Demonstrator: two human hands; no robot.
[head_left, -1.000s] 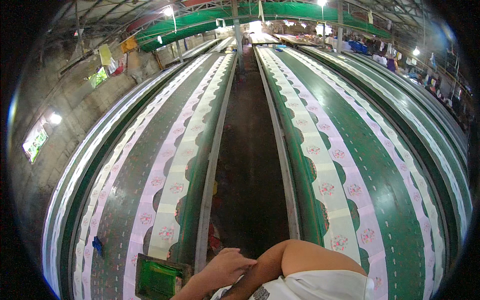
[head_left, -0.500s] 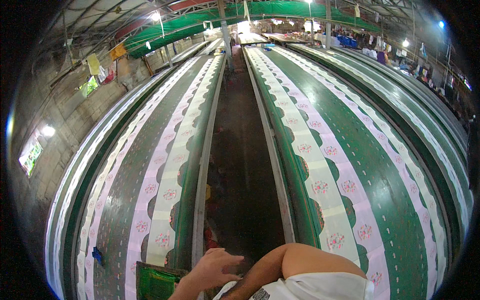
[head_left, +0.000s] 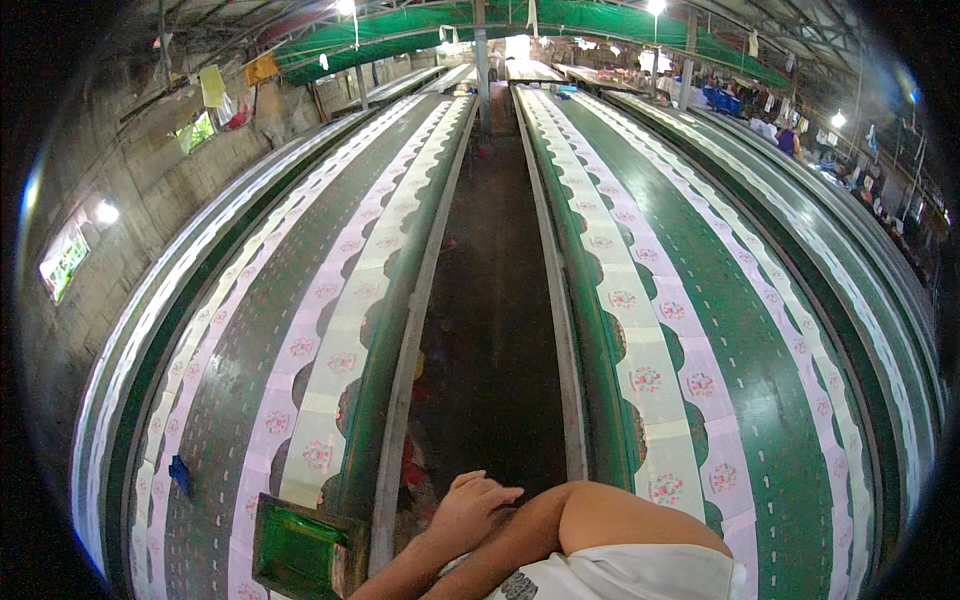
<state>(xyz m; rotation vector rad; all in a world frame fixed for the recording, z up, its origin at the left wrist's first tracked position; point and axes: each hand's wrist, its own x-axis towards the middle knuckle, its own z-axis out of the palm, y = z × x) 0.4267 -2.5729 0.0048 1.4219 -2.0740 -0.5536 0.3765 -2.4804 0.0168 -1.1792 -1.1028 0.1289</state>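
My left hand (head_left: 472,512) hovers above the dark aisle at the lower middle, its fingers loosely bent and pointing right, with nothing visible in them. Bent at the elbow, my right arm (head_left: 600,515) comes out of a white sleeve, and its forearm runs down to the lower left. The right hand itself is outside the picture. To the left of my left forearm, a wooden-framed printing screen (head_left: 352,560), green inside, rests at the near end of the left table. Beside it lie cream fabric strips (head_left: 330,405) and pink fabric strips (head_left: 283,385) printed with floral rounds.
Long green tables run away on both sides; the right table (head_left: 765,440) carries similar scalloped strips. A dark aisle (head_left: 490,330) lies between them. A small blue object (head_left: 179,474) sits on the left table. Farther off stand a post (head_left: 482,75) and a block wall (head_left: 130,165).
The view has shifted, so more of the wooden-framed printing screen shows. My left hand has moved right, closer to my right arm, and its fingers are less spread.
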